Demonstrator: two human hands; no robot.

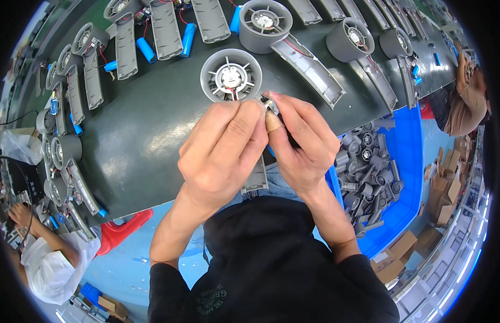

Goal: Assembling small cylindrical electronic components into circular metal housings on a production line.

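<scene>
A grey round fan housing (207, 63) with a white motor hub lies on the dark green bench in front of me, its long handle shell (255, 180) running toward me beneath my hands. My right hand (303, 141) pinches a small circuit board (271, 104) between thumb and index finger, with a tan bandage on one digit. Close against it, my left hand (220, 145) has its fingertips pressed together at the board's edge. Whatever lies between those left fingertips is hidden. Red wire shows at the hub just beyond my fingers.
More fan housings (264, 24) with open handle shells and blue battery cells (146, 50) line the bench's far side and left end. At right below stands a blue bin (408, 177) of grey parts. Co-workers sit at both ends; a red stool (121, 234) is at left.
</scene>
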